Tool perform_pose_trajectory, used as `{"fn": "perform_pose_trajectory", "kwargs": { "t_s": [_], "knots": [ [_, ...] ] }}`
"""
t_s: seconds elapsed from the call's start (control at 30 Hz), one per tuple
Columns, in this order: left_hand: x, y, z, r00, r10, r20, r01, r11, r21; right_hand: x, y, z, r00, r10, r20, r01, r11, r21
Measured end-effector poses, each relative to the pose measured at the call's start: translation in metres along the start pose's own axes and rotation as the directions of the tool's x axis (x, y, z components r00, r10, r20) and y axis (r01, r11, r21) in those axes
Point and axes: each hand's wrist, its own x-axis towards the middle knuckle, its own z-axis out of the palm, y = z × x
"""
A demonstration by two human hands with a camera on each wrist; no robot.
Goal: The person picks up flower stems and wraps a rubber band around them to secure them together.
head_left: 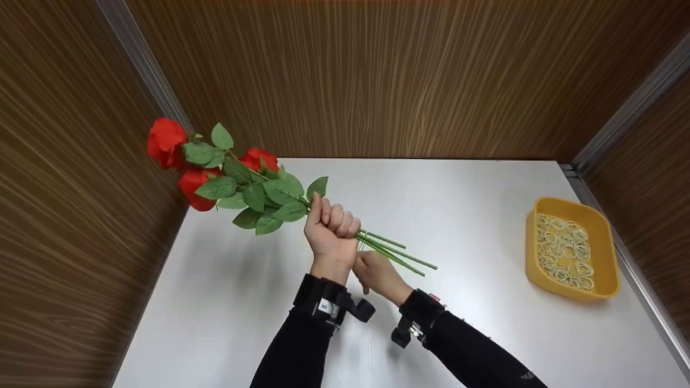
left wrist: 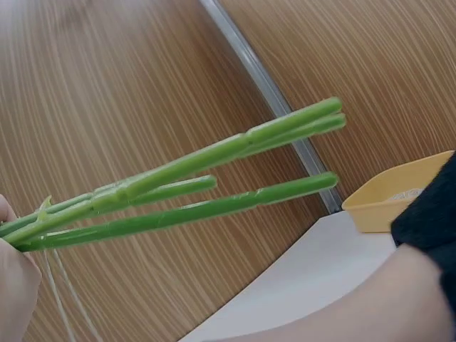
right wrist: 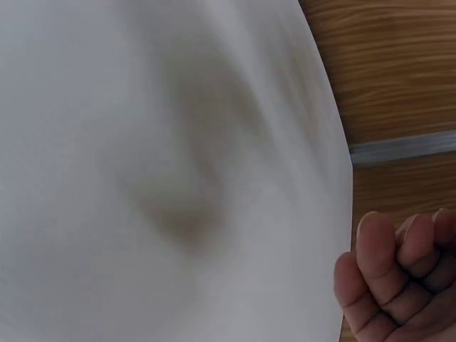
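Note:
My left hand (head_left: pixel 331 226) grips a bunch of artificial red roses (head_left: pixel 186 161) by the green stems (head_left: pixel 396 253) and holds it above the white table (head_left: pixel 458 205), blooms pointing up and to the left. The cut stem ends (left wrist: pixel 214 178) stick out to the right past the fist. Just below and behind that fist, my right hand (head_left: pixel 377 272) has its fingers (right wrist: pixel 399 278) curled. It pinches a thin pale rubber band (left wrist: pixel 60 292) stretched taut under the stems.
A yellow tray (head_left: pixel 531 258) holding several pale rubber bands (head_left: pixel 563 250) sits near the table's right edge. Wood-grain walls with metal corner strips close in the table on the left, back and right.

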Motion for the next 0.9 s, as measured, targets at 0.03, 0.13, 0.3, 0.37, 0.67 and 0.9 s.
{"fn": "perform_pose_trajectory", "kwargs": {
  "t_s": [0.03, 0.13, 0.3, 0.37, 0.67, 0.9],
  "knots": [
    [0.000, 0.001, 0.000, 1.000, 0.011, -0.004, -0.011, 1.000, 0.004, -0.001, -0.004, 0.002, 0.997, 0.065, -0.033, -0.059, 0.987, 0.149],
    [0.001, 0.002, -0.002, 0.999, 0.044, -0.010, -0.043, 0.999, 0.014, -0.004, -0.013, 0.003, 0.996, 0.082, -0.039, -0.077, 0.990, 0.117],
    [0.003, 0.004, -0.005, 0.996, 0.091, 0.012, -0.092, 0.995, 0.038, -0.010, -0.025, -0.006, 0.997, 0.072, 0.012, -0.072, 0.996, 0.056],
    [0.003, 0.004, -0.007, 0.994, 0.103, 0.028, -0.104, 0.993, 0.050, -0.013, -0.029, -0.010, 0.994, 0.099, 0.037, -0.101, 0.993, 0.060],
    [0.003, 0.005, -0.010, 0.989, 0.136, 0.052, -0.142, 0.981, 0.135, -0.022, -0.044, -0.026, 0.995, 0.083, 0.063, -0.085, 0.996, 0.022],
    [0.003, 0.006, -0.013, 0.987, 0.142, 0.076, -0.156, 0.964, 0.215, -0.027, -0.058, -0.042, 0.999, -0.046, -0.027, 0.039, 0.976, -0.213]
  ]
}}
